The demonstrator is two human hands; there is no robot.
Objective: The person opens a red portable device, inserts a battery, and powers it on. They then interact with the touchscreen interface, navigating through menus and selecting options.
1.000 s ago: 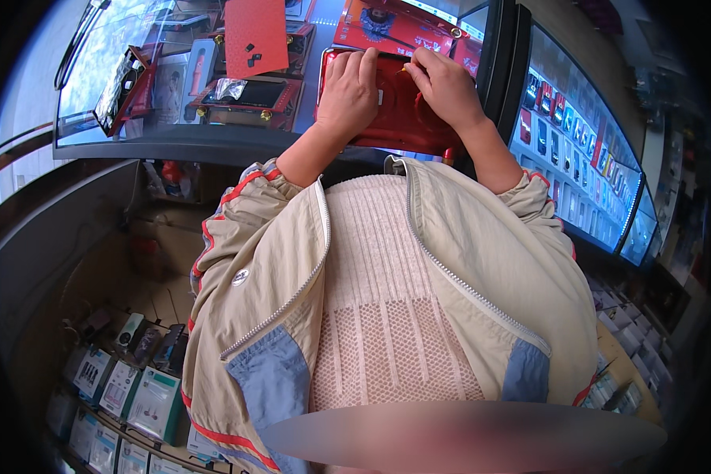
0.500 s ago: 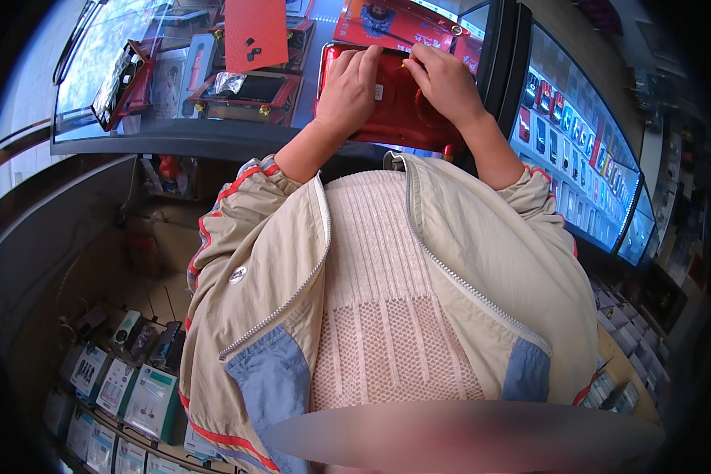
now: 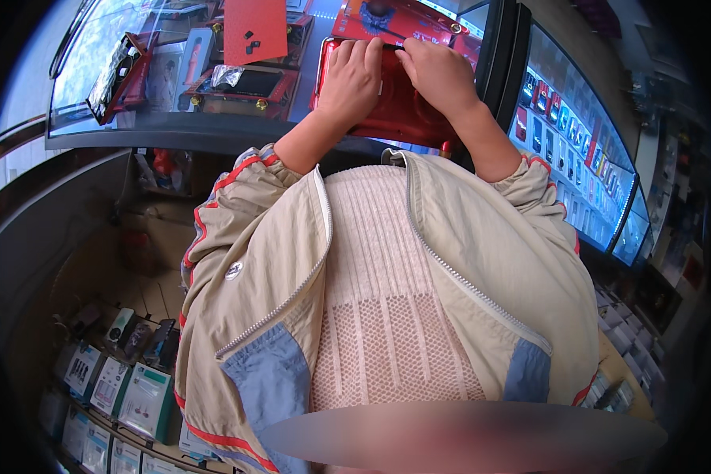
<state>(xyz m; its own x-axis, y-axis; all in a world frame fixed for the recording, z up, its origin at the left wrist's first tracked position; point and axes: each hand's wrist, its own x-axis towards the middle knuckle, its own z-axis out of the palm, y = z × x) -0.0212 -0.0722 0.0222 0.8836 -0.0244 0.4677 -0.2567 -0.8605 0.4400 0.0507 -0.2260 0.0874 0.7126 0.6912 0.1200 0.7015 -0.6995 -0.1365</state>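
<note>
Noted left hand (image 3: 348, 84) palm-down over the left part of a glossy red case (image 3: 399, 109), fingers side by side and bent at its far edge; cannot tell a firm grip from a mere press (undersides hidden). Noted right hand (image 3: 442, 77) over the right part, thumb and forefinger drawn close at the same far edge; cannot tell a true pinch from a light touch. Between both sets of fingertips, a short dark piece (image 3: 392, 47), too small to identify.

Judged step: fine fingertip work at the far rim, probably with left hand as brace and right hand as worker. Judged to call next for a steady left hold and small, unhurried effort from the right thumb and forefinger.

Position of red case: below both palms, over the glass counter (image 3: 182, 133) (cannot tell resting from slightly raised). Long axis: left to right, across the line of the forearms, one long side toward the body. Broad face up; cannot tell front from back.

Farther out: beyond the right fingers, a red box (image 3: 438, 33); left of the left hand, a red card (image 3: 255, 17) and a framed device (image 3: 258, 81); well right of the right hand, a lit showcase (image 3: 581, 146).
</note>
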